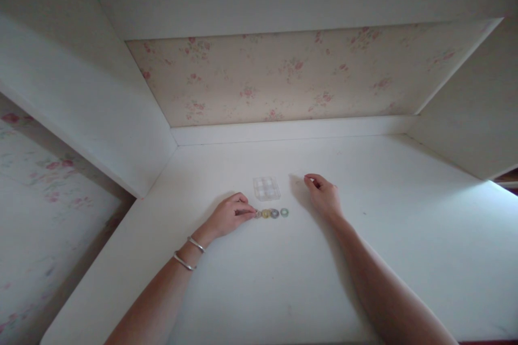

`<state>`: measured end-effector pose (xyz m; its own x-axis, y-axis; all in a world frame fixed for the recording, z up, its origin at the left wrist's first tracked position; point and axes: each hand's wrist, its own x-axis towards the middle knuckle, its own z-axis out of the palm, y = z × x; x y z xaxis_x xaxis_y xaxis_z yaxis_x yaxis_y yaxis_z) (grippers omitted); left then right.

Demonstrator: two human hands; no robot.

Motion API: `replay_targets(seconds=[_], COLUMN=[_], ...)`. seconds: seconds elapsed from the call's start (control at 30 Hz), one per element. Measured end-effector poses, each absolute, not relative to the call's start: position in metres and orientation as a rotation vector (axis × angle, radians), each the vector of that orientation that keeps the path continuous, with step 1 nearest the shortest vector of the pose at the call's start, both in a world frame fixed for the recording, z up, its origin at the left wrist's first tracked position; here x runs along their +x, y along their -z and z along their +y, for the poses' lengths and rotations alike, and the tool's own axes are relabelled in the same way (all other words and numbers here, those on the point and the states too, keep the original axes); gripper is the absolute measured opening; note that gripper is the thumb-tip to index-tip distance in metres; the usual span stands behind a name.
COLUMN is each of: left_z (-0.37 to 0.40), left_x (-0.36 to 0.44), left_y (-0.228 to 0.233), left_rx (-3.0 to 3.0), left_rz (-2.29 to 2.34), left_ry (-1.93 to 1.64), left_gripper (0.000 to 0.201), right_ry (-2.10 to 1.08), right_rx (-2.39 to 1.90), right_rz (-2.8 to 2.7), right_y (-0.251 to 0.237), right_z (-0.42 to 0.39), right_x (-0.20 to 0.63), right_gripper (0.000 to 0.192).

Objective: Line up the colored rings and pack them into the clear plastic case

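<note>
Small coil-like rings lie in a row on the white tabletop. At the left end of that row, my left hand pinches a pale ring between thumb and fingertips, low over the table. To its right follow a yellow ring, a grey-purple ring and, slightly apart, a green ring. Behind them sits a clear plastic compartment box, its contents too faint to make out. My right hand hovers to the right of the box, fingers curled and closed; whatever they hold, if anything, cannot be seen.
White side panels flank the tabletop, with a ledge along the back below a floral-papered wall. A white shelf edge runs overhead. A tiny dark speck marks the table at right.
</note>
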<state>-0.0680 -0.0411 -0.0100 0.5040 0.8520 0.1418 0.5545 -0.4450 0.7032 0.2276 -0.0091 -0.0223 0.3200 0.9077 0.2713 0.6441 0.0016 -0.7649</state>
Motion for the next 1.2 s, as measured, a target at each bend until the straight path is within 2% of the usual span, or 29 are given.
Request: replay_targets(seconds=[1.2], left_z=[-0.0362], left_x=[-0.0665], left_y=[0.0046], left_rx=[2.054], left_rz=[1.327], left_ry=[-0.945], left_gripper=[0.024], right_ry=[-0.400], right_rx=[-1.730], right_rz=[-1.452], right_y=[0.0226], right_z=[-0.0085], right_x=[0.2277], right_gripper=[0.040])
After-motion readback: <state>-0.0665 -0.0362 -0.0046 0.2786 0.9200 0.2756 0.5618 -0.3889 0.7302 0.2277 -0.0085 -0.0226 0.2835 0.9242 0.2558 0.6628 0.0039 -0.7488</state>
